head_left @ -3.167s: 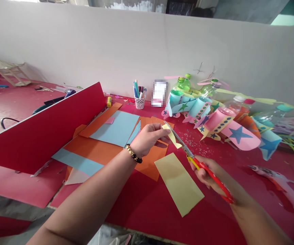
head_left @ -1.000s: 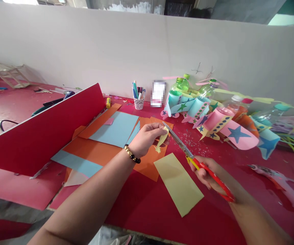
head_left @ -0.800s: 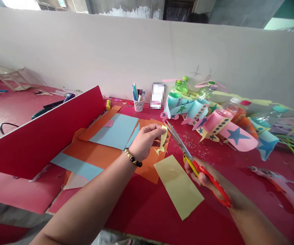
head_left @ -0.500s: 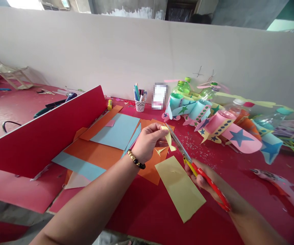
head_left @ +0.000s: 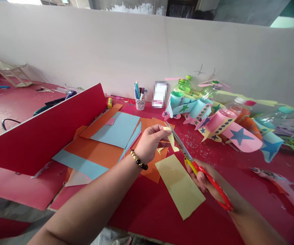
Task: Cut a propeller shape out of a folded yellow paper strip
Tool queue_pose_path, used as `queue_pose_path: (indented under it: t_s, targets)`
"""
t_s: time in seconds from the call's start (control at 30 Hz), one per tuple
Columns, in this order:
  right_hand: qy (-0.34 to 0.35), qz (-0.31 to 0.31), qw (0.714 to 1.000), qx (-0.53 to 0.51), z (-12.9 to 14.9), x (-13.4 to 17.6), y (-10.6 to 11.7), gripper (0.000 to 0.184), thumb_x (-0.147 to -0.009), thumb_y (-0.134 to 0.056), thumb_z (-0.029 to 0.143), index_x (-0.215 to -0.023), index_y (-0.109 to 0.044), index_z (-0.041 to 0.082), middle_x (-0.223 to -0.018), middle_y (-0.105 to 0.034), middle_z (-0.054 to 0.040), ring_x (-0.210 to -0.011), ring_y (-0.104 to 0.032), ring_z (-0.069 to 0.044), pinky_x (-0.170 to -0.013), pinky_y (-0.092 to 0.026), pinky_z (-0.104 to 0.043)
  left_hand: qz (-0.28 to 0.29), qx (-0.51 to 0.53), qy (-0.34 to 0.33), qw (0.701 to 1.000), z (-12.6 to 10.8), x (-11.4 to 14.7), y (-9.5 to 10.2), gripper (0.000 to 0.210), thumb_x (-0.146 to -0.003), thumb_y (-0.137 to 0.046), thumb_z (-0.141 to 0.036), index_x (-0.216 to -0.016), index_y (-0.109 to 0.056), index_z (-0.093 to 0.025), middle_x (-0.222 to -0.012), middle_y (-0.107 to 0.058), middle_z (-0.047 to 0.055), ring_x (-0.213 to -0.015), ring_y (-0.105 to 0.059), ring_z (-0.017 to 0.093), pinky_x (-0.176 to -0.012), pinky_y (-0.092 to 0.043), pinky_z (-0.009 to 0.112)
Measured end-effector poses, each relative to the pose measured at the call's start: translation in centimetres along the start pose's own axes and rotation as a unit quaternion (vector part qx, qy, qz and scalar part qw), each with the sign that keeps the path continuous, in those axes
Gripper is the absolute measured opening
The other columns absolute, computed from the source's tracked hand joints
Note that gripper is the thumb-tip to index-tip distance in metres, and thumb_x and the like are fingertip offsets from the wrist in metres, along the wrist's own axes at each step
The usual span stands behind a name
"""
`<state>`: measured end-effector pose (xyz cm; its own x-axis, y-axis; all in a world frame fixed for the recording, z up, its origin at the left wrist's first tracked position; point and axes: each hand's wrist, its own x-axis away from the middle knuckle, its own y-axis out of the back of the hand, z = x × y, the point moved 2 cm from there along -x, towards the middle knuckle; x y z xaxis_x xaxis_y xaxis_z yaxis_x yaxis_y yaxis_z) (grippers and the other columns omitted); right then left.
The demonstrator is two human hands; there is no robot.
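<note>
Near the middle of the frame, a bracelet (head_left: 139,160) of round beads, some gold and some glossy black, sat at the wrist end of the bare left forearm (head_left: 91,200), while the right forearm (head_left: 251,216), lower right, was bare too.

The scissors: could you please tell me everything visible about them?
The scissors have shiny, metal-looking blades and red, plastic-looking handles with pale specks and a yellow part. They slant away and leftward above the red table, handles in the right hand. The blades lie by the yellow strip in the left hand; contact and opening are hard to tell.
</note>
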<state>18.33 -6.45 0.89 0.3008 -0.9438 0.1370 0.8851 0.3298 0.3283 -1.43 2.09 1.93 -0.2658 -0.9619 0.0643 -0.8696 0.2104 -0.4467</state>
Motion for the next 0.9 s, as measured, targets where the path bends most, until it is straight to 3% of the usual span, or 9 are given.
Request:
queue_pose_path:
  t_s: [0.17,0.33,0.6,0.9]
  targets:
    - [0.0,0.047,0.999,0.009,-0.3,0.0,0.1,0.046,-0.084,-0.044,0.067,-0.078,-0.043,0.021,-0.065,-0.033,0.0042,-0.053,-0.029,-0.011,-0.047,-0.028,-0.023,-0.002,-0.005,0.002,1.0,-0.2,0.0,-0.1,0.022,-0.072,-0.07,-0.031,-0.073,-0.055,-0.015,-0.074,-0.059,0.001,-0.064,-0.058,0.01,-0.061,-0.053,0.025]
    - [-0.003,0.03,1.0,-0.001,0.0,0.1,0.1,0.048,-0.082,-0.044,0.069,-0.077,-0.04,0.022,-0.063,-0.03,0.0052,-0.051,-0.026,-0.011,-0.046,-0.024,-0.025,0.005,-0.008,0.004,1.0,-0.4,0.0,0.0,0.02,-0.072,-0.07,-0.029,-0.074,-0.055,-0.016,-0.072,-0.058,0.0,-0.063,-0.057,0.009,-0.061,-0.054,0.026]
    - [0.001,0.061,0.998,0.015,0.0,-0.3,0.9,0.051,-0.08,-0.045,0.073,-0.075,-0.04,0.022,-0.062,-0.032,0.0051,-0.051,-0.027,-0.01,-0.045,-0.022,-0.025,0.013,-0.021,0.005,1.0,-0.8,-0.1,0.2,0.019,-0.072,-0.07,-0.026,-0.072,-0.056,-0.014,-0.074,-0.056,0.0,-0.06,-0.053,0.007,-0.059,-0.054,0.025]
    - [-0.026,0.048,0.998,0.023,0.5,-0.2,0.6,0.058,-0.073,-0.046,0.079,-0.073,-0.038,0.021,-0.063,-0.028,0.0058,-0.053,-0.023,-0.009,-0.046,-0.018,-0.025,0.064,-0.061,0.016,0.996,-1.5,-0.5,1.1,0.019,-0.071,-0.07,-0.025,-0.072,-0.055,-0.014,-0.076,-0.057,0.002,-0.065,-0.057,0.009,-0.058,-0.053,0.024]
